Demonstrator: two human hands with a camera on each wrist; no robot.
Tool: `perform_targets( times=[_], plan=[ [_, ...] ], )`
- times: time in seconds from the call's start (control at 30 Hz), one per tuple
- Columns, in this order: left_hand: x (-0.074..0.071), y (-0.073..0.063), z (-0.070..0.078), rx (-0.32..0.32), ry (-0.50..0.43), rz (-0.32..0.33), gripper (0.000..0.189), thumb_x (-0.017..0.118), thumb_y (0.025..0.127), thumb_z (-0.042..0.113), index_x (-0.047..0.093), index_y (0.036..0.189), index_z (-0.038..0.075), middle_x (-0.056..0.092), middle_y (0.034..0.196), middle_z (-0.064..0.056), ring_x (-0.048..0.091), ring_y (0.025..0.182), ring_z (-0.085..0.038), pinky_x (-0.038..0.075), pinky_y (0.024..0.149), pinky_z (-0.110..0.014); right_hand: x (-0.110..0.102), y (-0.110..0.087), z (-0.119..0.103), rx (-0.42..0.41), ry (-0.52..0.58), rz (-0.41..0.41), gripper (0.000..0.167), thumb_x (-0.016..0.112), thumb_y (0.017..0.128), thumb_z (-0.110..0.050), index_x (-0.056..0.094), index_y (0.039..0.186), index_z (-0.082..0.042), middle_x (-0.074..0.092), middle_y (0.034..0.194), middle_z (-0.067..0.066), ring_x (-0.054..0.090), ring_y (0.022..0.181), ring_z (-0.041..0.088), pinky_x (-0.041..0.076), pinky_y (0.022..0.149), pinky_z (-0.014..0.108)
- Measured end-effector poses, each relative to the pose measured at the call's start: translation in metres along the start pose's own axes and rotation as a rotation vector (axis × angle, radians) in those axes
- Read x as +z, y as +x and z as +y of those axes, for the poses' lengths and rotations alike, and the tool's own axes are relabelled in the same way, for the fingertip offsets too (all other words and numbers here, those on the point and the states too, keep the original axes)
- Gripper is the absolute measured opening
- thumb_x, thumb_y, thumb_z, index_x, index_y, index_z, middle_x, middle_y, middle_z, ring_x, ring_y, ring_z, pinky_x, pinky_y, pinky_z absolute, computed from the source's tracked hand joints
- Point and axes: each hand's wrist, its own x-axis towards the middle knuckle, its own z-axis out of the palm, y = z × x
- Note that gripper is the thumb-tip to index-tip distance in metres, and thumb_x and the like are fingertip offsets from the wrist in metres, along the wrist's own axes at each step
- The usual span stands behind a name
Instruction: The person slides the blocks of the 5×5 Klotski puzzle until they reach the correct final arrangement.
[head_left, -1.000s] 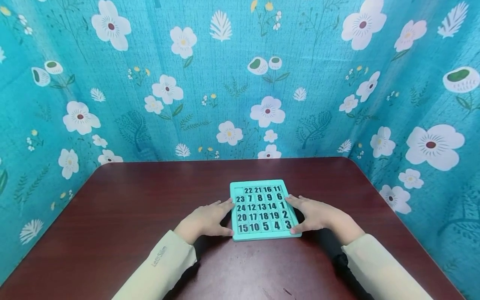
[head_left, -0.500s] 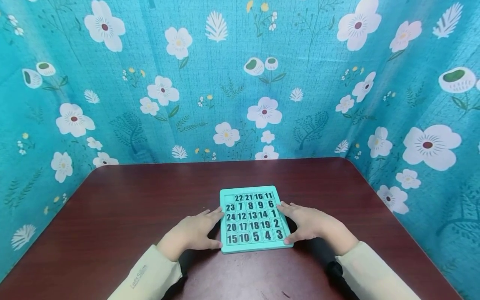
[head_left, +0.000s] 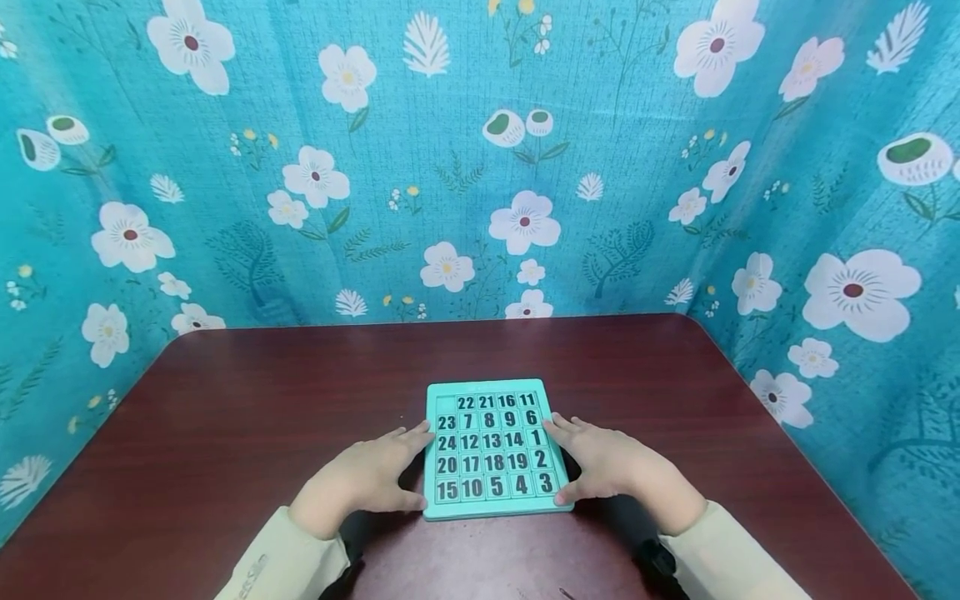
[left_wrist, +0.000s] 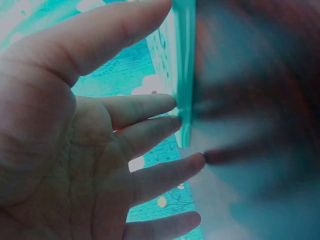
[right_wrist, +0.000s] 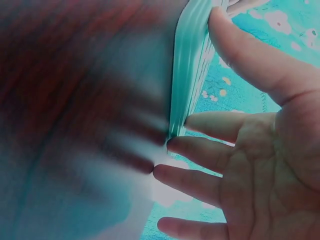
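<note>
A turquoise number slide puzzle lies flat on the dark red-brown table, its numbers facing up. Its top-left cell has no tile. My left hand is at the puzzle's left edge, thumb near the front corner and fingertips farther back. Opposite it, my right hand touches the right edge, its thumb at the front right corner beside the 3. In the left wrist view, straight fingers meet the puzzle's side, while the lower ones rest at the tabletop. The right wrist view has similarly extended fingers along the other side.
The glossy table has rounded far corners. Behind it and along both sides hangs a blue curtain with white flowers. Pale sleeves cover both forearms, and a black band shows at the right wrist.
The puzzle has slid toward me and somewhat left in the head view, both hands moving with it at its sides. The head view has also shifted slightly. The number layout looks the same.
</note>
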Motion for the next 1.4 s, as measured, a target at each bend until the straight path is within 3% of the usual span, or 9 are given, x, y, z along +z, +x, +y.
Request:
perform_targets(
  times=[0.27, 0.57, 0.93, 1.4],
  plan=[
    [-0.003, 0.002, 0.001, -0.007, -0.021, 0.022, 0.092, 0.084, 0.076, 0.044, 0.043, 0.151, 0.011, 0.034, 0.162, -0.004, 0.027, 0.151, -0.033, 0.034, 0.109, -0.067, -0.002, 0.0, 0.004, -0.021, 0.01, 0.0, 0.099, 0.086, 0.075, -0.039, 0.035, 0.156, -0.012, 0.03, 0.163, 0.009, 0.026, 0.151, 0.038, 0.038, 0.105, 0.065],
    [-0.001, 0.008, 0.0, -0.033, -0.02, 0.006, 0.108, 0.088, 0.07, 0.048, 0.033, 0.156, 0.012, 0.023, 0.166, -0.002, 0.018, 0.154, -0.032, 0.029, 0.11, -0.07, -0.007, 0.004, 0.013, -0.12, 0.006, 0.048, 0.088, 0.072, 0.088, -0.047, 0.029, 0.158, -0.013, 0.022, 0.167, 0.005, 0.01, 0.154, 0.04, 0.023, 0.105, 0.078],
    [0.0, 0.009, -0.002, -0.056, -0.028, -0.01, 0.111, 0.088, 0.069, 0.048, 0.031, 0.157, 0.012, 0.02, 0.167, 0.0, 0.022, 0.153, -0.032, 0.029, 0.109, -0.071, -0.007, 0.033, 0.003, -0.292, 0.0, 0.102, 0.082, 0.059, 0.095, -0.053, 0.027, 0.158, -0.012, 0.019, 0.167, 0.006, 0.009, 0.155, 0.035, 0.02, 0.112, 0.074],
    [0.001, 0.013, -0.003, -0.044, 0.006, -0.004, 0.113, 0.089, 0.066, 0.051, 0.033, 0.156, 0.012, 0.023, 0.166, -0.001, 0.024, 0.153, -0.032, 0.034, 0.107, -0.069, -0.005, 0.068, -0.026, -0.345, -0.164, 0.053, 0.087, 0.046, 0.094, -0.069, 0.02, 0.16, -0.019, 0.013, 0.168, -0.003, 0.005, 0.157, 0.025, 0.017, 0.117, 0.068]
  ],
)
